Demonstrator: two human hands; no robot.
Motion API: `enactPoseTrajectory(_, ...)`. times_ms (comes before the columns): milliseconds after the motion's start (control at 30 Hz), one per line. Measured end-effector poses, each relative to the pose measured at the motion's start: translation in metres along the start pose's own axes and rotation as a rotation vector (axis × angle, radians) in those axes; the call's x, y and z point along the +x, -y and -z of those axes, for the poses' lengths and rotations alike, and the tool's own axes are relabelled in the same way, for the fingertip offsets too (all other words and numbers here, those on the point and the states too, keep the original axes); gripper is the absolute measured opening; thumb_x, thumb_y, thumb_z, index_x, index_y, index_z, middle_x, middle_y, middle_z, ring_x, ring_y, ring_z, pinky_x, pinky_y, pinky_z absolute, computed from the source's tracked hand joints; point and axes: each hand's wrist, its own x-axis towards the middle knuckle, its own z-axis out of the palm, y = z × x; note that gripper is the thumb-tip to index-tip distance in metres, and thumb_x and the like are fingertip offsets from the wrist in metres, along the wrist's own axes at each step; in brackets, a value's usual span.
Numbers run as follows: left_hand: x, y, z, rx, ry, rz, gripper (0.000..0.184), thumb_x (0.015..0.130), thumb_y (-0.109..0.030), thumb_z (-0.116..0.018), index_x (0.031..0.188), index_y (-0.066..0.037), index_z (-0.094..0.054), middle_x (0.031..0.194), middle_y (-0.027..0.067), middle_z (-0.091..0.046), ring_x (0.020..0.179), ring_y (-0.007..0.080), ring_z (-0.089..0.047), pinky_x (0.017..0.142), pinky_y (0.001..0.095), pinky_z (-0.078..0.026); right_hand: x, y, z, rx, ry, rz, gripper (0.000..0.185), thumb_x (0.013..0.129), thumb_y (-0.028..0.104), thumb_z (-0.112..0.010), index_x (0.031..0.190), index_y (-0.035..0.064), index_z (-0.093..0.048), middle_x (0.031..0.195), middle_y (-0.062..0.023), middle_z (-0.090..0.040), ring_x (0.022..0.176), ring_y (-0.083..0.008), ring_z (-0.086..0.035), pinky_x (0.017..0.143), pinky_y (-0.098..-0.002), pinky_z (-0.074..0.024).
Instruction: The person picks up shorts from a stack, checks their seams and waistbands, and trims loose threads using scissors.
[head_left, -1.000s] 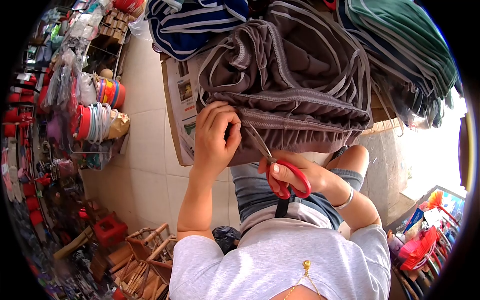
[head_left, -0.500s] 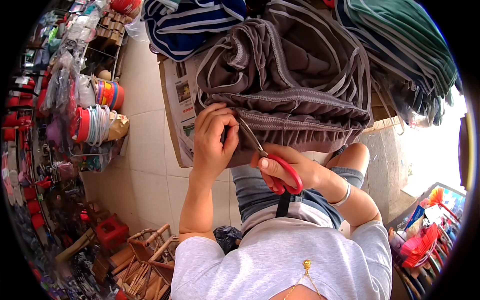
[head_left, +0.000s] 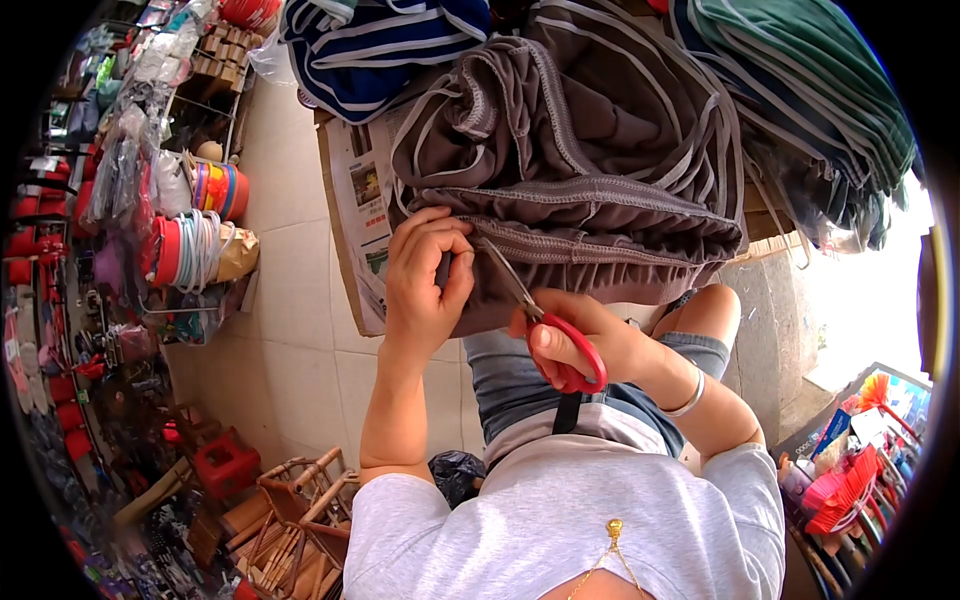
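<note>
A heap of brown garments with pale piping point(head_left: 620, 110) lies on a table covered with newspaper point(head_left: 368, 200). At the near left corner of the heap, the fingers of my left hand point(head_left: 428, 270) are closed on the edge of the brown cloth. Red-handled scissors point(head_left: 590, 365) are in my right hand point(head_left: 590, 335), with the fingers wrapped round the handles. Their blades point up and left, and the tips lie at the cloth just right of my left fingertips. The blades look nearly closed.
Blue striped garments point(head_left: 385, 60) lie at the back left, and a green stack point(head_left: 800, 75) at the back right. Shelves of goods line the left side. A red stool point(head_left: 226, 460) and wooden chairs point(head_left: 300, 510) stand lower left. Brushes point(head_left: 850, 495) are at lower right.
The scissors in my right hand have shifted slightly, first up and left, then a little back down. Their blades look closer together than a second ago. My left hand has barely moved.
</note>
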Motion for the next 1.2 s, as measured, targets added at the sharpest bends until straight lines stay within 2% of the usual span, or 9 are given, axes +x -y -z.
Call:
enactPoseTrajectory(33, 0.0, 0.001, 0.0, -0.032, -0.003, 0.015, 0.007, 0.08, 0.0, -0.061, 0.084, -0.002, -0.055, 0.097, 0.0114, -0.066, 0.106, 0.0314, -0.058, 0.093, 0.0399, -0.044, -0.002, -0.001, 0.001, 0.019, 0.038, -0.014, 0.062, 0.09, 0.058, -0.053, 0.106, -0.0017, -0.05, 0.068, -0.0042, -0.054, 0.059, -0.0108, -0.057, 0.053, -0.0245, -0.0468)
enactPoseTrajectory(233, -0.001, 0.003, -0.001, -0.12, -0.023, 0.054, 0.007, 0.081, 0.002, -0.058, 0.085, -0.002, -0.055, 0.096, 0.0114, -0.066, 0.107, 0.0295, -0.058, 0.094, 0.038, -0.043, -0.003, -0.004, 0.002, -0.01, 0.123, -0.021, 0.069, 0.091, 0.064, -0.042, 0.111, -0.002, -0.046, 0.077, -0.0072, -0.056, 0.065, -0.0142, -0.062, 0.059, -0.0247, -0.0477)
enactPoseTrajectory(367, -0.001, 0.002, -0.001, -0.097, -0.024, 0.046, 0.011, 0.078, 0.003, -0.063, 0.086, -0.002, -0.057, 0.096, 0.0111, -0.065, 0.107, 0.0298, -0.058, 0.093, 0.0384, -0.044, 0.0, -0.003, -0.004, 0.005, 0.043, -0.01, 0.064, 0.091, 0.065, -0.043, 0.099, 0.0021, -0.049, 0.067, -0.0053, -0.054, 0.056, -0.0127, -0.059, 0.05, -0.0228, -0.0461)
enactPoseTrajectory(433, 0.002, -0.002, -0.002, 0.066, -0.025, -0.043, 0.018, 0.072, 0.002, -0.07, 0.086, -0.004, -0.061, 0.093, 0.0089, -0.065, 0.102, 0.0311, -0.059, 0.087, 0.04, -0.047, 0.0, -0.002, -0.001, -0.005, 0.076, -0.084, 0.067, 0.094, 0.06, -0.041, 0.112, -0.0041, -0.046, 0.074, -0.0065, -0.056, 0.064, -0.0147, -0.061, 0.056, -0.0242, -0.0463)
enactPoseTrajectory(667, 0.004, 0.001, -0.008, 0.177, -0.061, -0.118, 0.023, 0.066, 0.001, -0.073, 0.087, -0.005, -0.064, 0.091, 0.0069, -0.061, 0.097, 0.0301, -0.059, 0.084, 0.0405, -0.046, -0.007, -0.004, 0.001, -0.029, 0.037, -0.074, 0.068, 0.094, 0.059, -0.041, 0.114, -0.006, -0.046, 0.071, -0.0075, -0.056, 0.061, -0.0155, -0.061, 0.055, -0.0238, -0.0462)
enactPoseTrajectory(967, 0.003, 0.001, -0.006, 0.199, -0.037, -0.133, 0.018, 0.067, 0.003, -0.067, 0.081, -0.005, -0.058, 0.092, 0.0075, -0.061, 0.099, 0.0302, -0.059, 0.085, 0.0405, -0.045, -0.005, -0.002, 0.001, -0.037, 0.032, -0.094, 0.063, 0.096, 0.055, -0.042, 0.113, -0.0051, -0.047, 0.07, -0.0068, -0.057, 0.06, -0.0147, -0.061, 0.054, -0.0232, -0.0459)
enactPoseTrajectory(1067, 0.002, -0.001, -0.005, 0.136, -0.027, -0.104, 0.015, 0.071, 0.003, -0.064, 0.082, -0.003, -0.057, 0.093, 0.0112, -0.062, 0.1, 0.0336, -0.058, 0.088, 0.0418, -0.045, -0.002, -0.002, -0.002, -0.014, 0.037, -0.118, 0.061, 0.095, 0.054, -0.045, 0.113, -0.0037, -0.047, 0.07, -0.0055, -0.057, 0.06, -0.0136, -0.061, 0.054, -0.0229, -0.0457)
enactPoseTrajectory(1133, 0.001, -0.001, -0.004, 0.097, -0.018, -0.073, 0.015, 0.071, 0.003, -0.064, 0.082, -0.002, -0.057, 0.094, 0.012, -0.063, 0.102, 0.0342, -0.058, 0.09, 0.0417, -0.045, 0.001, -0.002, -0.005, 0.006, 0.006, -0.073, 0.056, 0.092, 0.059, -0.048, 0.099, 0.0032, -0.05, 0.066, -0.0041, -0.054, 0.052, -0.0108, -0.059, 0.045, -0.0208, -0.0436)
enactPoseTrajectory(1200, 0.0, -0.002, -0.003, 0.093, -0.014, -0.066, 0.015, 0.071, 0.003, -0.064, 0.082, -0.002, -0.057, 0.094, 0.0124, -0.063, 0.103, 0.0344, -0.058, 0.09, 0.0419, -0.045, 0.004, -0.004, -0.004, 0.015, 0.005, -0.065, 0.055, 0.092, 0.058, -0.048, 0.099, 0.0033, -0.05, 0.066, -0.0039, -0.054, 0.052, -0.0104, -0.058, 0.045, -0.0206, -0.0434)
